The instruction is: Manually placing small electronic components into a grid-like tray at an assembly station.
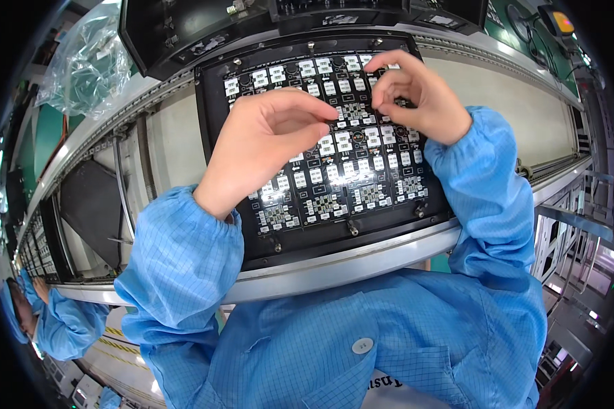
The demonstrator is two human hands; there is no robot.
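Over a black fixture frame (254,253) lies a black circuit board panel (307,180) set with many small white parts. My left hand (262,136) hovers above the panel's middle left, thumb and index fingertips brought close in a pinch. Whatever sits between them is too small to make out. Above the panel's upper right is my right hand (419,95); its index finger arches outward while the other fingers curl toward the thumb. I cannot see what, if anything, it pinches.
Black bins (184,31) stand along the far side. A metal rail (341,262) runs along the near edge. Clear plastic bags (85,61) lie at far left. At the lower left, another person's blue sleeve (68,327) shows beside the line.
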